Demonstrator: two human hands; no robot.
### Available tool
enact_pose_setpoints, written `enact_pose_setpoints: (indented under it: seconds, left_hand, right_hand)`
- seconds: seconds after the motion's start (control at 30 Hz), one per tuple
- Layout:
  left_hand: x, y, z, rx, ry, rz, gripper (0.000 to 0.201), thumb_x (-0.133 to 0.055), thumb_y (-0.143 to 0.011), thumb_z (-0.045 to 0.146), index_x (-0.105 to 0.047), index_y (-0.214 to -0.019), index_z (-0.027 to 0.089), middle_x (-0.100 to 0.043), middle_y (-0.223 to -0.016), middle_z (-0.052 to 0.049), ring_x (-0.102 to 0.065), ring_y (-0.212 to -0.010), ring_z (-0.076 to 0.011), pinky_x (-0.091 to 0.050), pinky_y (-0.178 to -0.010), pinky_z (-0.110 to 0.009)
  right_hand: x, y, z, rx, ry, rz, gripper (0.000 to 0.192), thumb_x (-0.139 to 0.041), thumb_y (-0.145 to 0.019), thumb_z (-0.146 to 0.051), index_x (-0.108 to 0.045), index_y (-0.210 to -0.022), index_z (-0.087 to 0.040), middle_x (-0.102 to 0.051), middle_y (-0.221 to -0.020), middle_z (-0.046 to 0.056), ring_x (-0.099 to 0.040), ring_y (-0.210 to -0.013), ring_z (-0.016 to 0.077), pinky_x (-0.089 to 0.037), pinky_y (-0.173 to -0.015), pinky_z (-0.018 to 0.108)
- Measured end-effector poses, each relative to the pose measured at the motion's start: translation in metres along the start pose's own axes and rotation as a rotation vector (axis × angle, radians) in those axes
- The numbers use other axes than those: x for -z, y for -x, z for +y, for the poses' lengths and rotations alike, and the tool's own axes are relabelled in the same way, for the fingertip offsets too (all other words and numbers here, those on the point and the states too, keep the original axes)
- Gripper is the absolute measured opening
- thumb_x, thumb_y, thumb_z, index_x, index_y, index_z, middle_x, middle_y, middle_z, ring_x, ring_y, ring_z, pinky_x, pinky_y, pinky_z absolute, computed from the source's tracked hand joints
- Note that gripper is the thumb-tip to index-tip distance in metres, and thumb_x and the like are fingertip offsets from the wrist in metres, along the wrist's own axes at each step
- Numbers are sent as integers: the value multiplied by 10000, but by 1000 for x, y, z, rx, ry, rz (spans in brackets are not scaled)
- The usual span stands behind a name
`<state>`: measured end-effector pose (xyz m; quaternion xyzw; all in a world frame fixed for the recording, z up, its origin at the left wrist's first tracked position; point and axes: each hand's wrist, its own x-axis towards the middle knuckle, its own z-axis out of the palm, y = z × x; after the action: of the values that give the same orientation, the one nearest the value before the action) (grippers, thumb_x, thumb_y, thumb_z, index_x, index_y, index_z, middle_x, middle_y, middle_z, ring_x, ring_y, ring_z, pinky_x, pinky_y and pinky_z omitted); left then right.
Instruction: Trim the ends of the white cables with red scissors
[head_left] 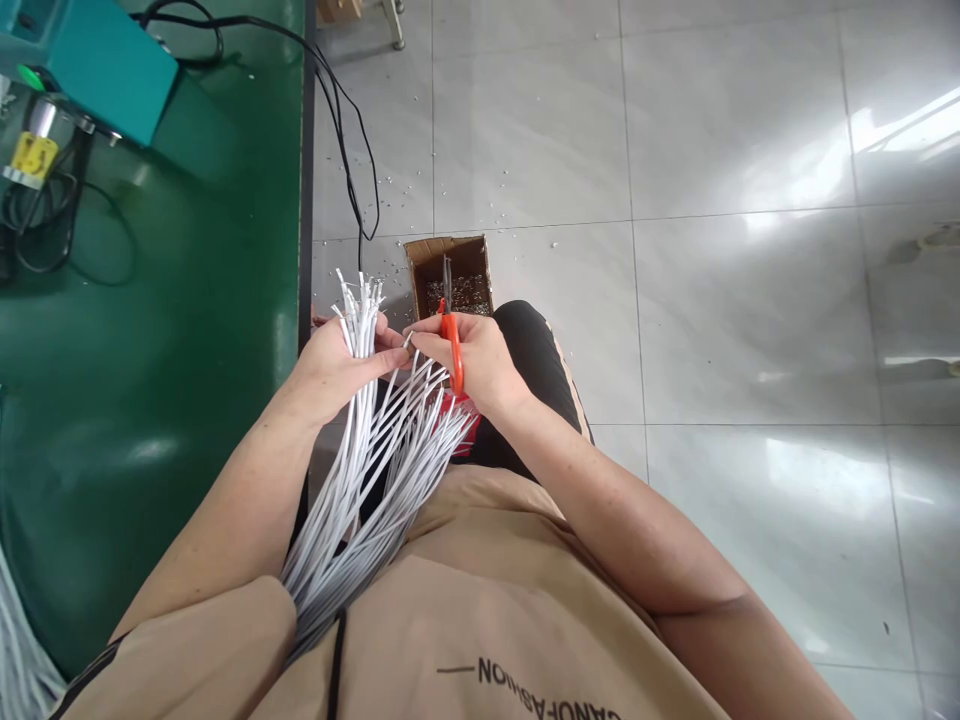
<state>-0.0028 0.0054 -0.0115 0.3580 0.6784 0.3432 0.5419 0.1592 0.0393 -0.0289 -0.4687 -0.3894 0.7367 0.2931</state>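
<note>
A thick bundle of white cables (364, 395) runs up from my lap, and my left hand (337, 365) is closed around it just below the cut ends. My right hand (484, 360) has a pair of orange-handled scissors (454, 350) hooked in it, blades pointing away from me. The thumb and fingertips of both hands meet at the end of a single cable between them. Other loose cables (442, 440) fan out under my right hand across my lap.
A cardboard box (489, 275) with small clippings stands on the tiled floor (712, 320); scraps lie around it. On the left, a green table (217, 400) bears a teal machine (112, 70), a yellow-labelled tool (34, 155) and more white cables (22, 640). Black cords (337, 110) hang over its edge.
</note>
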Motion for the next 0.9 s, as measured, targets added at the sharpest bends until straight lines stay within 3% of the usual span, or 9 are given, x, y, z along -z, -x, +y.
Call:
enact_pose_setpoints:
  seconds: [0.13,0.27,0.4,0.57,0.7,0.9]
  left_hand:
    - [1,1,0,11,37,-26,392,-849,-615,243,-561,-874,183,-671,-803,26,-669,-702,-149,-524,-717,-300]
    - [1,2,3,38,122,-102,377,-833,-632,224,-509,-821,188,-644,-754,30,-654,-659,-134,-492,-640,-262]
    - [2,1,4,77,156,-136,378,-842,-609,208,-521,-810,203,-623,-723,34,-641,-652,-135,-496,-666,-275]
    - [0,1,3,21,102,-68,333,-835,-604,187,-624,-859,218,-603,-781,33,-583,-700,-112,-479,-696,-259]
    - [0,-1,0,5,97,-78,426,-837,-607,211,-674,-1000,241,-600,-778,32,-581,-707,-120,-477,-703,-269]
    - [0,-1,1,47,97,-143,411,-812,-631,201,-704,-1027,211,-621,-840,7,-579,-692,-111,-475,-661,-250]
  right_hand:
    - [-2,1,6,-57,-234,-69,69,-611,-700,-166,-675,-725,-153,-639,-630,-24,-558,-544,78,-480,-576,217]
    - [-4,-2,8,-41,-304,-85,54,-626,-709,-175,-670,-719,-145,-638,-637,-22,-555,-560,71,-473,-583,203]
    - [-3,-2,3,-53,-207,-89,73,-642,-729,-207,-674,-736,-142,-603,-610,-33,-521,-544,67,-438,-548,198]
    - [0,2,1,7,-115,76,205,-679,-747,-311,-620,-638,-149,-511,-554,-56,-438,-520,50,-382,-526,189]
    - [0,4,6,38,-33,44,157,-682,-725,-307,-664,-716,-151,-573,-617,-41,-476,-568,67,-402,-562,197]
    - [-1,-4,20,80,112,71,174,-632,-731,-317,-686,-771,-157,-617,-670,-26,-513,-607,87,-421,-587,208]
